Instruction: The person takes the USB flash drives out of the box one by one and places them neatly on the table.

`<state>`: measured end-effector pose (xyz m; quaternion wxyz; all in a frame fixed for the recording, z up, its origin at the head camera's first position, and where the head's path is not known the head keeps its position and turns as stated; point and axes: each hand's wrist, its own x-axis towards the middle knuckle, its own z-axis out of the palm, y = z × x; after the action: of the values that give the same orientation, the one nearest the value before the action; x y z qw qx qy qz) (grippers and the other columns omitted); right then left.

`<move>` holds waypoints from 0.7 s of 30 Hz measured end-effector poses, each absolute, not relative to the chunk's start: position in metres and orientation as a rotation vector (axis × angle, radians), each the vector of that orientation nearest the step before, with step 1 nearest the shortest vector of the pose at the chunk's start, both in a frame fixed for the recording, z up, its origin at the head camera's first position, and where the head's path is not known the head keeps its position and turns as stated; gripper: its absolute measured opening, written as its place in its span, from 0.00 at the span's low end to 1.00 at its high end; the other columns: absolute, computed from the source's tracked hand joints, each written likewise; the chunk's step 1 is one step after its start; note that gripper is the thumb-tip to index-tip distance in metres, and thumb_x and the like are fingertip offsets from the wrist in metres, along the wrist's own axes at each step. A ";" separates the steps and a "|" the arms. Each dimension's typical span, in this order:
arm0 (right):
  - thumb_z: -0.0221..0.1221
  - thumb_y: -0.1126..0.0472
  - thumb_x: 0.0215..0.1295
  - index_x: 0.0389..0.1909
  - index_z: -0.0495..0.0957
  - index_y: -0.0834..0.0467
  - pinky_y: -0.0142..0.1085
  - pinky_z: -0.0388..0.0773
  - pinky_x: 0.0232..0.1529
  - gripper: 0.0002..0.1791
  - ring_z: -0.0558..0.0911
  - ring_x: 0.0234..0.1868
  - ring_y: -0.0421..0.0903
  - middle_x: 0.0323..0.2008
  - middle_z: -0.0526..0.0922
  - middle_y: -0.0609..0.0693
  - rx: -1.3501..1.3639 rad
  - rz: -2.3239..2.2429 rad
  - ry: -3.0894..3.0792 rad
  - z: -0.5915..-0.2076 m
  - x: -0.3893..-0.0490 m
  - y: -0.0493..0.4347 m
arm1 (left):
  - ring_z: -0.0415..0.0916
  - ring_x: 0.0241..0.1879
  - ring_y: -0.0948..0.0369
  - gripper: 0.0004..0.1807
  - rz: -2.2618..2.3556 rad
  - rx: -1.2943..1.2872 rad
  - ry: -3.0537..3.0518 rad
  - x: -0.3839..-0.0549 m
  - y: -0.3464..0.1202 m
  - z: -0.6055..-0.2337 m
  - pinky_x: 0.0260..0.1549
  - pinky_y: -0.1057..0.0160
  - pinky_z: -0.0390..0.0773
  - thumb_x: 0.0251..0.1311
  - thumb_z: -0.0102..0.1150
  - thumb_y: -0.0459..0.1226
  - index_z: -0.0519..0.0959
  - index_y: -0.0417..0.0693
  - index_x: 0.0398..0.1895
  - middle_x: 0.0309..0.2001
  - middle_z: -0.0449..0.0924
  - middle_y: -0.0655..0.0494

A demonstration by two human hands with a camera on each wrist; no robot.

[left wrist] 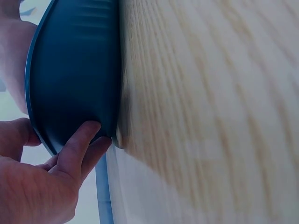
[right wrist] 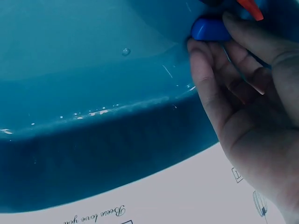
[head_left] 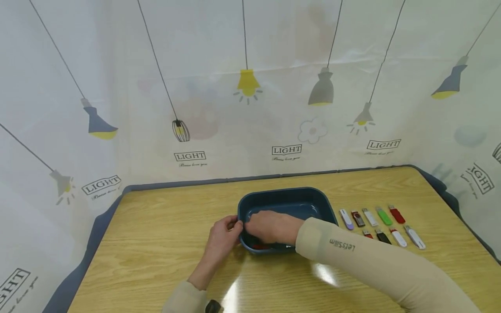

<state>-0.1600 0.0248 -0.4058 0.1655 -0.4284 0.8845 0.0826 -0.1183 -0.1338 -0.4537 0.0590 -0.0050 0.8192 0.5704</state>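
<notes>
A dark blue plastic basin [head_left: 287,201] stands on the wooden table. At its left end my left hand [head_left: 221,239] grips the wall, thumb at the rim and fingertips [left wrist: 86,128] against the outside in the left wrist view. My right hand [head_left: 270,227] reaches down into the left part of the basin. Between its thumb and fingers it pinches a small blue USB stick [right wrist: 210,30], low over the basin floor. A red piece [right wrist: 251,9] shows just beyond the thumb, partly cut off by the frame edge.
To the right of the basin several USB sticks lie in two rows, among them a green one [head_left: 384,216], a red one [head_left: 397,214] and a silver one [head_left: 415,237]. My right sleeve [head_left: 364,256] passes over the table in front of them. A printed curtain [head_left: 219,95] hangs behind the table.
</notes>
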 end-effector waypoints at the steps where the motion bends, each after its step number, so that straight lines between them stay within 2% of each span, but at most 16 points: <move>1: 0.67 0.62 0.69 0.43 0.84 0.54 0.39 0.86 0.43 0.04 0.85 0.39 0.47 0.38 0.86 0.51 -1.216 0.235 2.517 -0.406 -0.160 0.025 | 0.86 0.47 0.49 0.20 1.727 -0.012 2.483 -0.119 -0.134 -0.454 0.38 0.62 0.89 0.72 0.54 0.34 0.78 0.26 0.59 0.52 0.84 0.34; 9: 0.69 0.63 0.67 0.40 0.85 0.53 0.38 0.85 0.41 0.03 0.83 0.35 0.45 0.35 0.86 0.48 -1.204 0.166 2.521 -0.401 -0.163 0.030 | 0.86 0.45 0.51 0.19 1.713 -0.020 2.503 -0.119 -0.133 -0.454 0.37 0.63 0.89 0.72 0.54 0.35 0.79 0.27 0.58 0.50 0.85 0.36; 18: 0.63 0.61 0.73 0.44 0.83 0.57 0.38 0.82 0.36 0.04 0.79 0.32 0.45 0.36 0.84 0.51 -1.200 0.078 2.564 -0.383 -0.162 0.044 | 0.86 0.45 0.51 0.20 1.731 -0.034 2.481 -0.118 -0.132 -0.452 0.38 0.62 0.89 0.72 0.54 0.35 0.78 0.27 0.58 0.51 0.85 0.36; 21: 0.65 0.61 0.72 0.43 0.82 0.57 0.37 0.80 0.34 0.05 0.78 0.32 0.43 0.36 0.82 0.49 -1.206 0.033 2.585 -0.378 -0.160 0.051 | 0.86 0.45 0.51 0.20 1.740 -0.040 2.469 -0.117 -0.132 -0.452 0.37 0.62 0.89 0.72 0.54 0.34 0.78 0.26 0.58 0.51 0.85 0.35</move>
<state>-0.1602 0.0507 -0.3781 0.1440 -0.4183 0.8967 0.0114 -0.1174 -0.1324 -0.4521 0.0604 -0.0132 0.8158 0.5750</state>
